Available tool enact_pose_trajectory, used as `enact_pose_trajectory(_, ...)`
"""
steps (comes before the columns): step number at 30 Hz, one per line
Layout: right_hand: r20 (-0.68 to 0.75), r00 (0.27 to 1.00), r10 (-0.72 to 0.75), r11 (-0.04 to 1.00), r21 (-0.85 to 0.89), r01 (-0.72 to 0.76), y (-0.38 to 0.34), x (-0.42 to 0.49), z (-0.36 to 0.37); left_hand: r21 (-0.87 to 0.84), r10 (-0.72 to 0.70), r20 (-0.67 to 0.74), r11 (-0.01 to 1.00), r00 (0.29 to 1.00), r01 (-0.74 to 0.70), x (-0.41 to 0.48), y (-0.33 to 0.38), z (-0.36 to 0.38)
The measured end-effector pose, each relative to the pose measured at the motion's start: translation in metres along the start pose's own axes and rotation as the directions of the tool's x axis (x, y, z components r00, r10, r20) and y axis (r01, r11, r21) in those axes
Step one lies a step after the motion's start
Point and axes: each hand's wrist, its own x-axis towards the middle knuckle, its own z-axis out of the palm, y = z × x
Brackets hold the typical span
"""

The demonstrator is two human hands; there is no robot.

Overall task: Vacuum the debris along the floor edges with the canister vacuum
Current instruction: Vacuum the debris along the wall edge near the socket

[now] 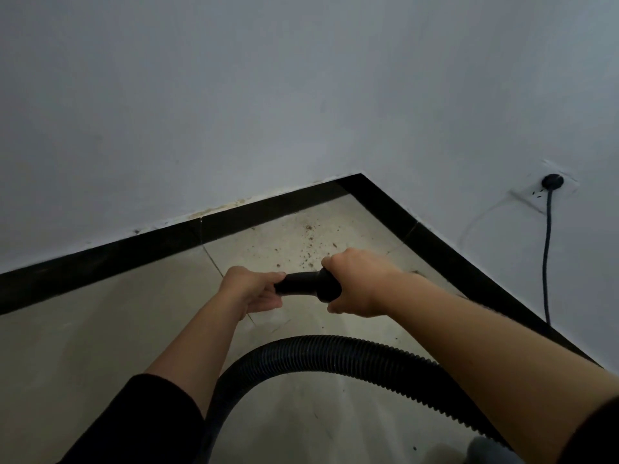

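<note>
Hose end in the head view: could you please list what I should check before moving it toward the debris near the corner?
1. Grip: left hand and right hand both grip the black hose end: ok.
2. Target: debris lies on the tiles beyond the hands, near the corner: ok.
3. Opening aimed at the debris: hidden by the hands: cannot tell.
4. Power: power cord plugged into the wall socket: ok.
5. Corrugated hose loops without kinks below the arms: ok.
</note>
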Motion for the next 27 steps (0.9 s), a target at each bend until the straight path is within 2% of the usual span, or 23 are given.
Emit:
enact_pose_trajectory(7,0.011,1.000,-0.009,1.000,-0.030,0.009,0.000,-0.005,0.002,-0.005,-0.020,0.021,1.000,1.000,0.020,-0.003,-0.008,0.000)
enact_pose_trajectory(15,0.013,1.000,-0.004,0.997,-0.075,0.005,0.005,-0.014,0.002,-0.058,-0.080,0.114,0.995,0.990,0.087,-0.001,-0.015,0.008)
enact_pose_trajectory(27,-0.036,0.999,-0.012,0.996,-0.086,0.009,0.015,-0.017,0.009,-0.147,-0.066,0.160,0.985,0.985,0.090,0.000,-0.020,0.017)
